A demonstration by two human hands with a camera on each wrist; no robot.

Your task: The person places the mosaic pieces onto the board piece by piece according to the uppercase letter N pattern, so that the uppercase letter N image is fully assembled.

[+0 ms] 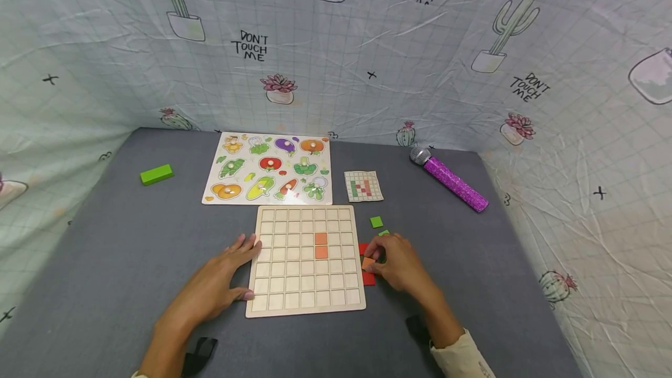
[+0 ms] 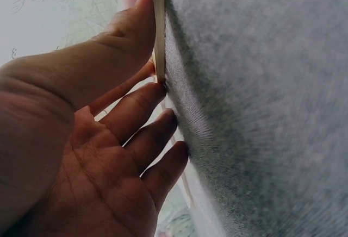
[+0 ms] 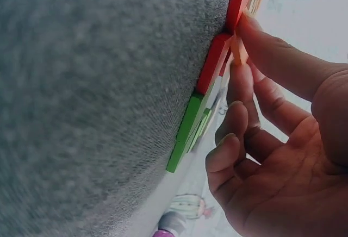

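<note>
A square wooden grid board (image 1: 294, 284) lies on the grey table, with two orange tiles (image 1: 321, 245) seated one above the other in its cells. My left hand (image 1: 215, 284) rests against the board's left edge, thumb low and fingertips higher up; in the left wrist view the fingers (image 2: 147, 109) reach along the edge without curling round it. To the right of the board, my right hand (image 1: 399, 264) pinches another orange tile (image 1: 367, 263) between thumb and fingers. Red tiles (image 3: 213, 63) lie just beneath it, and green tiles (image 1: 376, 222) lie farther back.
Behind the board is a vegetable puzzle board (image 1: 247, 162), with a small pattern card (image 1: 364, 186) on its right. A purple glittery microphone (image 1: 451, 181) lies at the back right, a green block (image 1: 156, 175) at the back left. Printed cloth (image 1: 336, 45) hangs behind the table.
</note>
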